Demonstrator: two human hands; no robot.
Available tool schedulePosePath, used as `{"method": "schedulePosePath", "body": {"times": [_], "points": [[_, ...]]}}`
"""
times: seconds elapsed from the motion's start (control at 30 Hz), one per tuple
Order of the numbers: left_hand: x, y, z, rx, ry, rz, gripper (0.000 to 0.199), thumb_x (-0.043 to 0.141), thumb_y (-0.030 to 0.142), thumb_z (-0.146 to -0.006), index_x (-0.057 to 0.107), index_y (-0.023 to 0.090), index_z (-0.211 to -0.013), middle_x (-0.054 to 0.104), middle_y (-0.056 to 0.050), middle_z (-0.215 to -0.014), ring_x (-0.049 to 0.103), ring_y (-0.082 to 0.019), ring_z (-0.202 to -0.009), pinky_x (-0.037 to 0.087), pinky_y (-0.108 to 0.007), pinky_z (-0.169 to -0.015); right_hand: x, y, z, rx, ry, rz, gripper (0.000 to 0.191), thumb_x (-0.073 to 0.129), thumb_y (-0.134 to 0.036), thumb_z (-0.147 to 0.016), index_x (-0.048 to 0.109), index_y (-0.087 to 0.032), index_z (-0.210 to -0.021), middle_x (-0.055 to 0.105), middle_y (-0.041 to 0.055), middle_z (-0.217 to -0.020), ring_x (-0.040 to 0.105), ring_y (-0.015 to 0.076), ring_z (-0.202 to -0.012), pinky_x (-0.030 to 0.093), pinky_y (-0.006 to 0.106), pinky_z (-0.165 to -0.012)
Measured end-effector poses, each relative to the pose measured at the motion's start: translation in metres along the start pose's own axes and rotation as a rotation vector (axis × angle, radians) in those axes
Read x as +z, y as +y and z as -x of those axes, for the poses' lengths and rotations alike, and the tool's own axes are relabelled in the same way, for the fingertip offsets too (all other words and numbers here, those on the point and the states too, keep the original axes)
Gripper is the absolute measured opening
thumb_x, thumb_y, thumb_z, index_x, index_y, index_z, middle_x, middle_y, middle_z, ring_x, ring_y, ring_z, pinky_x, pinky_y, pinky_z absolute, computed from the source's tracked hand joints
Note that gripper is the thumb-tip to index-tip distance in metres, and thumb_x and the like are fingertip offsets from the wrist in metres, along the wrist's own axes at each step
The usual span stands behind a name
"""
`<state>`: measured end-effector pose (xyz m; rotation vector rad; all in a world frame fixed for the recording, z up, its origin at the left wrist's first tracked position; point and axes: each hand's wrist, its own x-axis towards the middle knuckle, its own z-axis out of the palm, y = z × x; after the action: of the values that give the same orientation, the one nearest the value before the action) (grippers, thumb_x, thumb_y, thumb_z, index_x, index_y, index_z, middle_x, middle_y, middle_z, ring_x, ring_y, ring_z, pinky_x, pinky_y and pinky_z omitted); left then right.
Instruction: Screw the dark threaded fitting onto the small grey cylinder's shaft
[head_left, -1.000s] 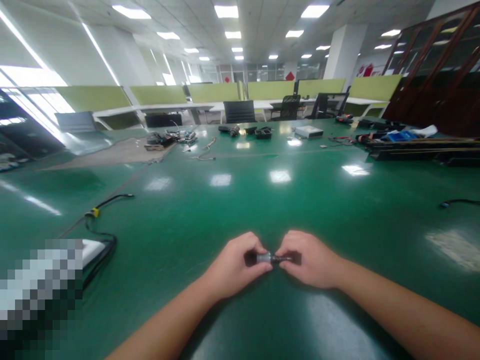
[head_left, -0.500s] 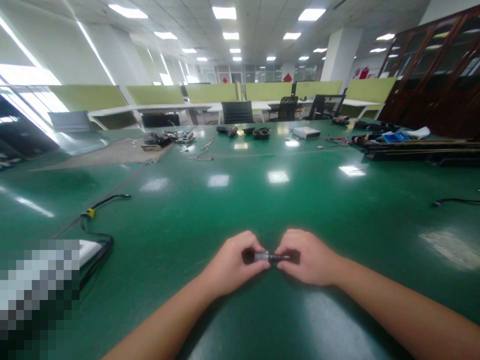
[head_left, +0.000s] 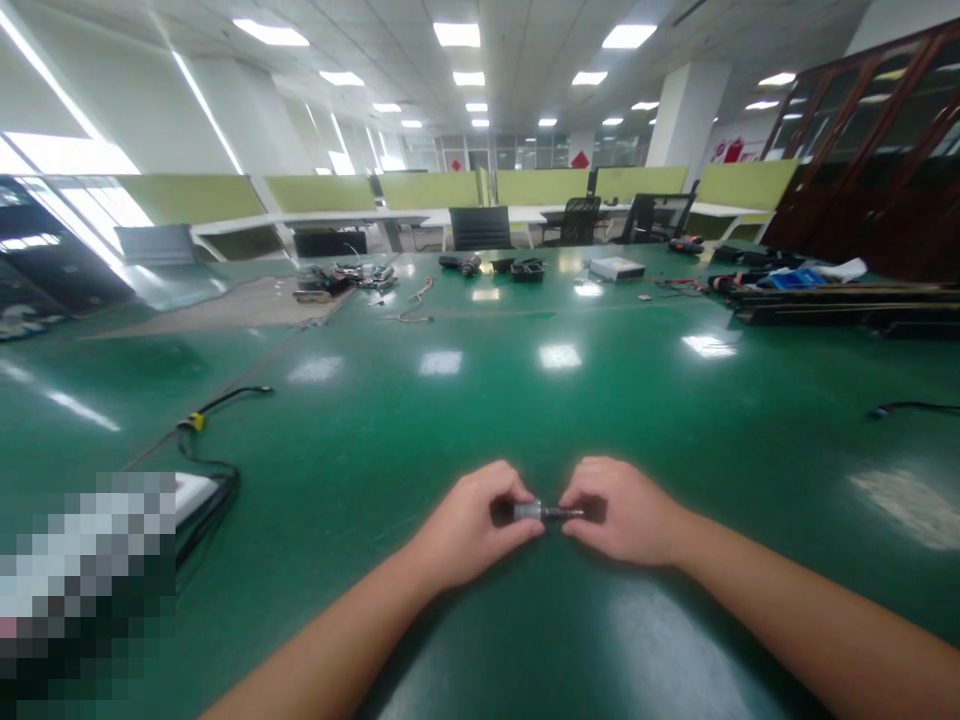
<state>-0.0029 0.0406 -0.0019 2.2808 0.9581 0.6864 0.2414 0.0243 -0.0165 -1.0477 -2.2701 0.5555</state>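
Just above the green table, my hands face each other around a small object made of a grey cylinder and a thin dark rod. My left hand (head_left: 480, 525) is closed, pinching the grey cylinder (head_left: 527, 511) between thumb and fingers. From the cylinder's right end the dark rod (head_left: 555, 513), which looks ridged, runs level toward my right hand (head_left: 626, 512). The thumb and fingertips of that hand are closed around the rod, whose tip reaches inside the curl of the fingers. Fine detail is too small and blurred to make out.
The glossy green table (head_left: 420, 420) spreads ahead. At left lie a black cable (head_left: 232, 395) with a yellow tag and a pale, partly pixelated item (head_left: 196, 492). Another cable (head_left: 919, 407) is at right. Along the far side are electronic parts (head_left: 349, 277), a silver box (head_left: 616, 268) and dark rails (head_left: 840, 303).
My right fingertips have shifted slightly right, away from the grey cylinder. A dark, thicker part beside the cylinder no longer shows, and more thin rod is visible. The whole view has shifted a little.
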Motion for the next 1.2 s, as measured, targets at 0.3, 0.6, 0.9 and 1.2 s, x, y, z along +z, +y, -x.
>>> {"method": "schedulePosePath", "body": {"times": [0.3, 0.6, 0.9, 1.2], "points": [[0.0, 0.0, 0.0, -0.009, -0.002, 0.005, 0.017, 0.077, 0.028, -0.082, 0.063, 0.017, -0.085, 0.065, -0.003, -0.087, 0.059, -0.018, -0.08, 0.044, -0.028, -0.073, -0.004, 0.001, 0.002, 0.037, -0.019, 0.041, 0.005, 0.075, -0.017, -0.076, 0.072, -0.019, -0.079, 0.067, 0.0013, -0.075, 0.058, 0.0174, -0.074, 0.041, 0.03, -0.071], [0.0, -0.001, 0.0, -0.017, -0.009, 0.011, 0.018, 0.078, 0.028, -0.081, 0.063, 0.017, -0.086, 0.066, -0.003, -0.088, 0.06, -0.018, -0.081, 0.045, -0.028, -0.074, -0.018, 0.007, 0.003, 0.063, -0.103, 0.004, 0.006, 0.074, -0.016, -0.073, 0.07, -0.018, -0.078, 0.065, 0.0006, -0.073, 0.058, 0.0148, -0.067, 0.042, 0.027, -0.065], [0.0, 0.0, 0.0, -0.016, -0.01, 0.011, 0.018, 0.077, 0.029, -0.083, 0.063, 0.018, -0.087, 0.066, -0.002, -0.089, 0.061, -0.018, -0.082, 0.045, -0.028, -0.075, -0.032, 0.017, 0.005, 0.159, -0.174, -0.015, 0.006, 0.072, -0.015, -0.072, 0.069, -0.017, -0.077, 0.065, 0.0002, -0.073, 0.059, 0.0136, -0.064, 0.043, 0.024, -0.06], [0.003, -0.003, -0.001, -0.011, -0.017, -0.002, 0.019, 0.077, 0.03, -0.082, 0.062, 0.018, -0.085, 0.064, -0.002, -0.087, 0.059, -0.017, -0.08, 0.044, -0.028, -0.072, 0.0, -0.002, -0.002, 0.056, -0.046, 0.032, 0.003, 0.073, -0.02, -0.081, 0.07, -0.018, -0.081, 0.066, 0.002, -0.078, 0.058, 0.017, -0.076, 0.042, 0.029, -0.069]]}}
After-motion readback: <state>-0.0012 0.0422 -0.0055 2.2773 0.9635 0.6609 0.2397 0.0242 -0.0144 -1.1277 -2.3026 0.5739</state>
